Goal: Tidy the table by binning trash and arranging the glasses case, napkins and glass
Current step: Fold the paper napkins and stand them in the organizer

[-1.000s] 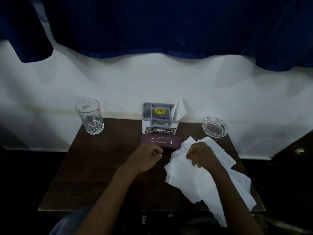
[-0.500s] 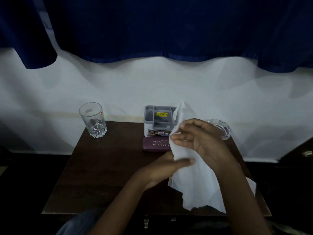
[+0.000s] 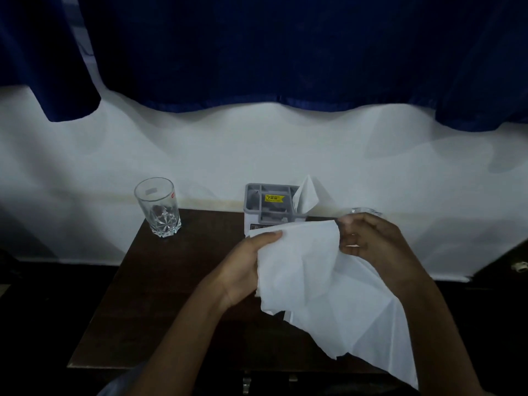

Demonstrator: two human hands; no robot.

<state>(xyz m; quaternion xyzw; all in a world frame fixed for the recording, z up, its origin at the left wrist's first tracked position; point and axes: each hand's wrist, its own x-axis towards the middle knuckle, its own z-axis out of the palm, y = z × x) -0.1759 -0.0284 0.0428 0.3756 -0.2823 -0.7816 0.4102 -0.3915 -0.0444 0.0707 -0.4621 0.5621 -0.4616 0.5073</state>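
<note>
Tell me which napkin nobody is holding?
The small folded napkin standing upright in the grey holder. The bigger napkins hang pinched between the left hand and right hand.

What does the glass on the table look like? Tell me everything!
The glass is clear and looks empty. It has smooth walls that widen a little toward the rim and a thick base cut with a star-like pattern. There is a small red mark near the rim and a pale patch on its far wall. It stands upright at the far left corner of the dark wooden table. Only the table touches it.
</note>
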